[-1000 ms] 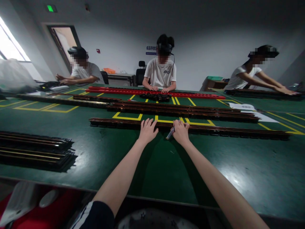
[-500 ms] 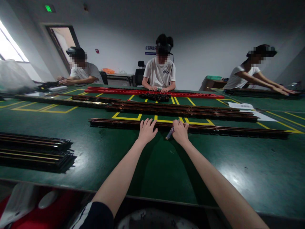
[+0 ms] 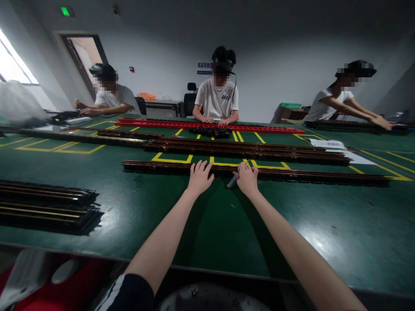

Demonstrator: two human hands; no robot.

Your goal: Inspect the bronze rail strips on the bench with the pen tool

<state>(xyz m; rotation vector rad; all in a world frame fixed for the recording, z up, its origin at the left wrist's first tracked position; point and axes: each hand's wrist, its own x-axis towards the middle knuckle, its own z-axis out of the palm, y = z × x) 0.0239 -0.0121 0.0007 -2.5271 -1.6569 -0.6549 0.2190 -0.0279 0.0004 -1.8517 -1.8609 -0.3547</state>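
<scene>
A long dark strip bundle [image 3: 311, 176] with copper-coloured edges lies across the green table in front of me. My left hand [image 3: 200, 178] rests on it, left of the middle, fingers spread and holding nothing. A little to the right, my right hand [image 3: 247, 178] is closed around a small screwdriver [image 3: 232, 179]. Its clear, greyish handle sticks out toward me on the left of the hand, and a thin shaft shows beyond the fingers, over the strips. Whether its tip touches them I cannot tell.
Behind lies a wider stack of similar strips [image 3: 246, 149], then a red rail [image 3: 272, 128] with a dark part [image 3: 214, 131] near it. More strips [image 3: 42, 214] lie at left. White papers [image 3: 352, 157] are at right. Three people sit around the table.
My right hand has shifted slightly right with the screwdriver, and the thin shaft now shows beyond the fingers. The strip bundle's right end has shifted slightly left. My left hand stays put.
</scene>
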